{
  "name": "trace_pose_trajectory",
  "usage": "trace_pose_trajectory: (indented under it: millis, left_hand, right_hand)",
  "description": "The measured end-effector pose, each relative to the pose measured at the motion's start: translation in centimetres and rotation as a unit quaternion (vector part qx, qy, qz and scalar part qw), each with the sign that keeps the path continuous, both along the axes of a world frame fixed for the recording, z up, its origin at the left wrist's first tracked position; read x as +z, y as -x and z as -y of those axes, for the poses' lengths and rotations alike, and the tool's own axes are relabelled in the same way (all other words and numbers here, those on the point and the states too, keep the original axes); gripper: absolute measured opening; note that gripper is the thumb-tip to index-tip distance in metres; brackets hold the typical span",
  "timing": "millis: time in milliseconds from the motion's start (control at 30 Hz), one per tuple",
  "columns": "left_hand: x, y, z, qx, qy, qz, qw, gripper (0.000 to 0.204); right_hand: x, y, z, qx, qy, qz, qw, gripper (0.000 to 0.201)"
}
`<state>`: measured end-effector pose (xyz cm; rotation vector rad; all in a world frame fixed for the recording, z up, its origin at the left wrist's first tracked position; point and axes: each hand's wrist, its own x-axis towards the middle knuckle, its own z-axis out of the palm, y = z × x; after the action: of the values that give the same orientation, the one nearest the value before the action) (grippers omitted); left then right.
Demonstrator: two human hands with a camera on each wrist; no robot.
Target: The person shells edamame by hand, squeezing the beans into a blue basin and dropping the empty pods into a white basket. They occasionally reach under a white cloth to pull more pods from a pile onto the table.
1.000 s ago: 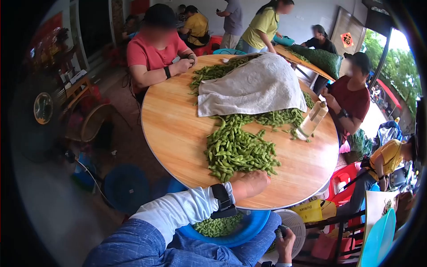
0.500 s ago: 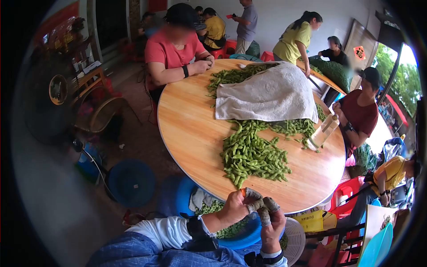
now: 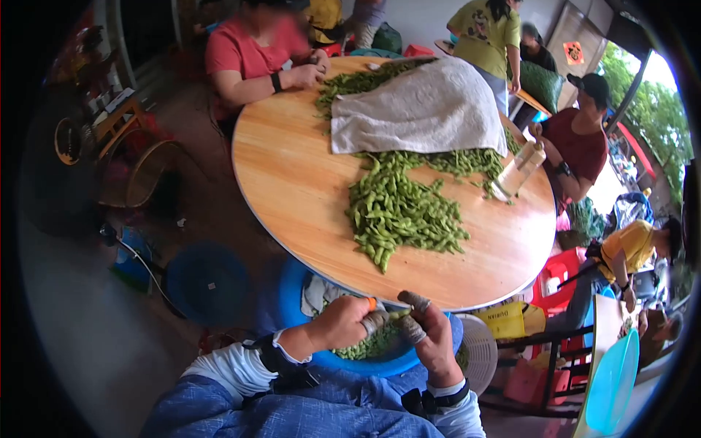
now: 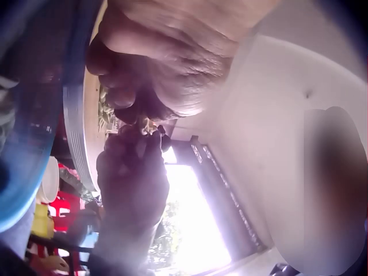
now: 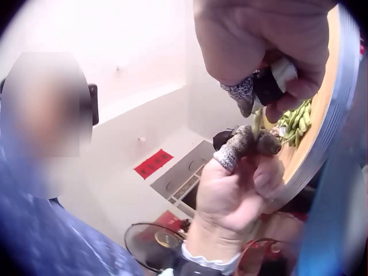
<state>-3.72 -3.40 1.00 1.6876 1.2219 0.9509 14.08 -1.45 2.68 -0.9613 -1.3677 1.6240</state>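
My left hand (image 3: 339, 321) and right hand (image 3: 436, 339) meet in front of the table edge, over a blue basin (image 3: 290, 292). Between their fingertips is a green soybean pod (image 3: 399, 314), pinched from both sides. The right wrist view shows the pod (image 5: 257, 123) end-on between the right thumb and the left fingers. Grey covers wrap several fingertips, and an orange band circles a left finger. Shelled green beans (image 3: 358, 350) and a grey cloth (image 3: 315, 293) lie in the basin, partly hidden by my hands. A heap of pods (image 3: 401, 212) lies on the round wooden table (image 3: 285, 197).
A whitish towel (image 3: 423, 109) covers more pods farther back. A clear bottle (image 3: 518, 171) stands at the table's right. A white perforated basket (image 3: 482, 358) sits right of my knees. People sit around the table, and another blue tub (image 3: 208, 283) stands on the floor left.
My left hand has come back from the pod heap, and my right hand has risen from beside the basket. They have met over the basin with a pod between them.
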Motion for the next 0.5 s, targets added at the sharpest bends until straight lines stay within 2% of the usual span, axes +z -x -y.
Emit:
trace_pose_trajectory:
  millis: [33,67,133,267,433,500]
  left_hand:
    - [1.2,-0.1,0.2,0.008,0.078,0.162,0.984,0.019]
    - [0.5,0.7,0.2,-0.016,0.163,0.172,0.971,0.024]
    - [-0.9,0.4,0.5,-0.032,0.159,0.333,0.929,0.027]
    - [-1.3,0.0,0.6,0.004,0.173,0.275,0.946,0.028]
    - [-0.5,-0.2,0.3,0.014,0.092,0.143,0.985,0.017]
    - [0.0,-0.2,0.2,0.004,0.094,0.144,0.985,0.016]
  right_hand:
    - [0.5,-0.2,0.1,0.004,0.010,-0.005,1.000,0.022]
    - [0.2,-0.6,0.2,0.022,0.030,-0.007,0.999,0.024]
    - [-0.5,-1.3,0.0,0.066,0.065,-0.015,0.996,0.029]
    - [0.2,-0.4,0.4,0.019,0.131,-0.052,0.990,0.029]
    - [-0.5,-1.4,0.0,0.051,0.145,-0.055,0.987,0.021]
    - [-0.7,-1.6,0.0,0.054,0.143,-0.052,0.987,0.021]
